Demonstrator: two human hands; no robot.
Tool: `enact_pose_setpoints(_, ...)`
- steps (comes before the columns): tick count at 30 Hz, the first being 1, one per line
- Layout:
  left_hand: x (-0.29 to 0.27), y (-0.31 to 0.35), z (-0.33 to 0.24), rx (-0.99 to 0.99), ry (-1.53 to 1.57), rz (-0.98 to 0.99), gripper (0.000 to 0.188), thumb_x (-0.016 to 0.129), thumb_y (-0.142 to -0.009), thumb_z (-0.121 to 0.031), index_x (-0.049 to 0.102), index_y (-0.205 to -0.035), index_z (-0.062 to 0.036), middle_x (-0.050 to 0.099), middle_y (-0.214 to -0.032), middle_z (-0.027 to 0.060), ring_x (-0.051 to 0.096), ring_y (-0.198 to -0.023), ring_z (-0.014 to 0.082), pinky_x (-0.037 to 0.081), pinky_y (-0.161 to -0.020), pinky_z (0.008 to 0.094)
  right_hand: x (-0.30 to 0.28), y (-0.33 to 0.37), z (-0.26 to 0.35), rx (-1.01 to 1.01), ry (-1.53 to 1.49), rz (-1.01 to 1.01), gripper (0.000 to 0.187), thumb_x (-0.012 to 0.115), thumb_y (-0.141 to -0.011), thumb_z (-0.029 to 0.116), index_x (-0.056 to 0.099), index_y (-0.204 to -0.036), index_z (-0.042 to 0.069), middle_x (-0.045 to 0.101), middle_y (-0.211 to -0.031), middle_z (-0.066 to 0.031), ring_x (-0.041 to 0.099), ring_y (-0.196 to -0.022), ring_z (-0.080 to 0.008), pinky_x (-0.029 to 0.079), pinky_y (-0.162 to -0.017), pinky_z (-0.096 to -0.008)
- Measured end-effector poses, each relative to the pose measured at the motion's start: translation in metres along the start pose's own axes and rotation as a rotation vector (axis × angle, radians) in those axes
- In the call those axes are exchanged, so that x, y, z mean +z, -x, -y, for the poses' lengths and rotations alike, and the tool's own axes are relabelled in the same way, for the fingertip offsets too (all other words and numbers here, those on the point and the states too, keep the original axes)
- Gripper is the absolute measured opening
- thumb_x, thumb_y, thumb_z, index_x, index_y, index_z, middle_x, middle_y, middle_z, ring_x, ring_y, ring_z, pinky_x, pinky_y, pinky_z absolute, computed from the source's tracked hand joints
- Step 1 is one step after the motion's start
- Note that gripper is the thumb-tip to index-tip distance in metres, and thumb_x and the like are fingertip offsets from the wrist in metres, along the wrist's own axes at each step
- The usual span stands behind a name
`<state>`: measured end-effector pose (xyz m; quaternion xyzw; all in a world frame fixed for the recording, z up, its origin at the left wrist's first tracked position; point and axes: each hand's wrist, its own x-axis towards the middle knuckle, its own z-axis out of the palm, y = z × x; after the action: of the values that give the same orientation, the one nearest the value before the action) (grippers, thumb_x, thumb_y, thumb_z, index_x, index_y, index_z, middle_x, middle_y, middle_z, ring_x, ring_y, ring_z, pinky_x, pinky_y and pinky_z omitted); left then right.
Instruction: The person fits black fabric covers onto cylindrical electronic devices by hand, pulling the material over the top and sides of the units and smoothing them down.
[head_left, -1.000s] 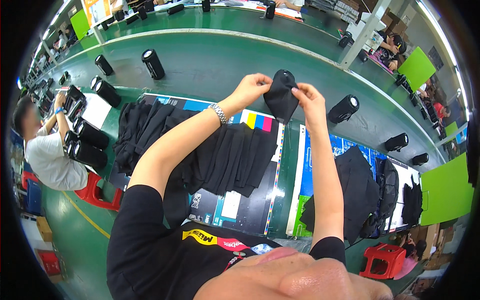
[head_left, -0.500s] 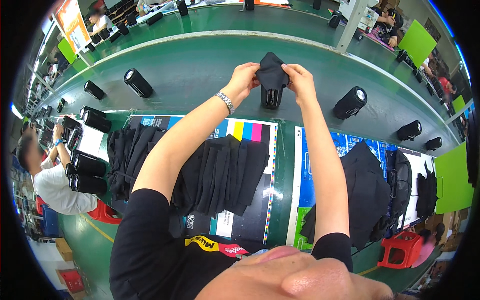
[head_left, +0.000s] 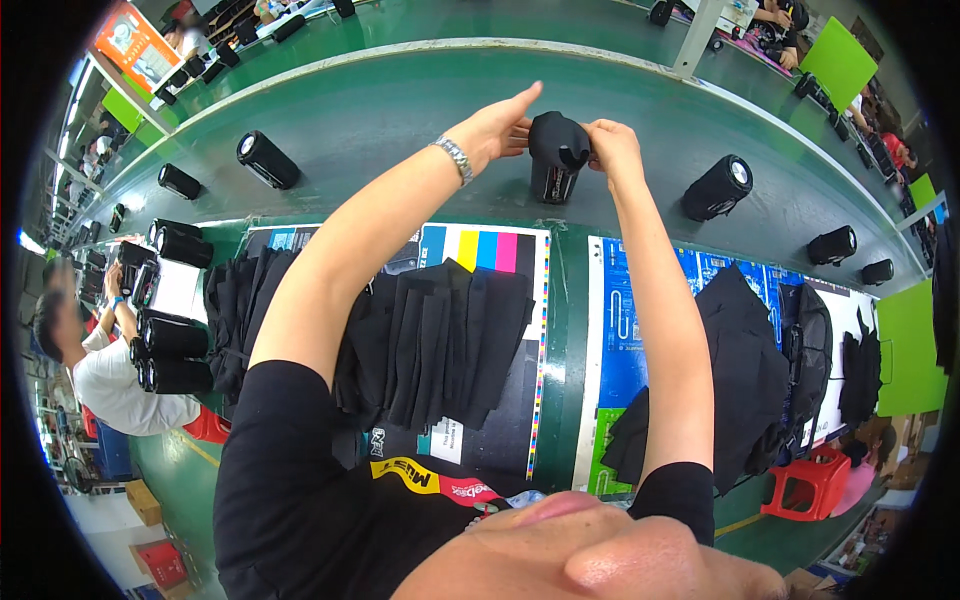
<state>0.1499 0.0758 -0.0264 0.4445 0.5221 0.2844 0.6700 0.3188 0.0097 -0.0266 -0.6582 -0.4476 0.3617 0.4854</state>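
In the head view, a black cloth pouch (head_left: 560, 138) sits over the top of a black cylinder (head_left: 554, 186) on the green surface (head_left: 400, 125), at the far middle, between the two hands. Progress looks partial: the upper part is covered, while the lower part shows bare below the cloth's edge.

The left hand (head_left: 499, 128) is open beside the pouch's left side, thumb raised and fingers reaching toward it. The right hand (head_left: 614, 150) is curled against the right edge; its fingertips are partly hidden, so I cannot tell whether they pinch the cloth.

Two cylinders to the left (head_left: 268, 160) and three to the right (head_left: 718, 188) have no cloth on them, so those appear undone. A near-left pile of black cloths (head_left: 440, 345) and a near-right pile (head_left: 735, 350) lie unused.

The left forearm (head_left: 365, 245) hides part of the left pile, and the right forearm (head_left: 668, 290) crosses the edge of the right one. The cylinder's far side is out of sight. Whether the left fingers touch the pouch is unclear. At far left, a co-worker's hands (head_left: 114, 280) are too small to read.
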Motion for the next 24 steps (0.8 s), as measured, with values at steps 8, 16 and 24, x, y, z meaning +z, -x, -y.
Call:
enact_pose_setpoints(8,0.032,-0.022,0.042,0.137,0.193,0.221,0.017,0.06,-0.088,-0.019,0.063,-0.092,-0.0025,0.066,-0.083,0.0057,0.063,-0.078,0.0141,0.05,-0.068,0.0281,-0.016,-0.018,-0.033,0.035,0.042,0.044,0.021,0.062,-0.076,0.016,0.057,-0.059,0.005,0.053,-0.051,-0.0036,0.049,-0.043,-0.0113,0.037,-0.04,-0.0266)
enact_pose_setpoints(16,0.05,-0.051,0.083,0.68,-0.598,0.173,0.03,0.05,-0.091,-0.015,0.062,-0.118,-0.0075,0.056,-0.125,0.0057,0.05,-0.119,0.0199,0.041,-0.097,0.0384,-0.033,-0.021,-0.083,0.046,0.027,0.045,0.018,0.055,-0.077,0.011,0.055,-0.06,0.005,0.052,-0.05,-0.0033,0.047,-0.041,-0.0116,0.035,-0.038,-0.0265)
enact_pose_setpoints(24,0.043,-0.074,0.09,0.855,-0.819,0.103,0.03,0.05,-0.091,-0.018,0.063,-0.116,-0.0102,0.057,-0.126,0.009,0.049,-0.123,0.0264,0.041,-0.099,0.0393,-0.029,-0.037,-0.093,0.146,0.083,0.09,0.025,0.057,-0.083,0.02,0.062,-0.069,0.001,0.055,-0.054,-0.0049,0.053,-0.042,-0.0148,0.039,-0.037,-0.0284)
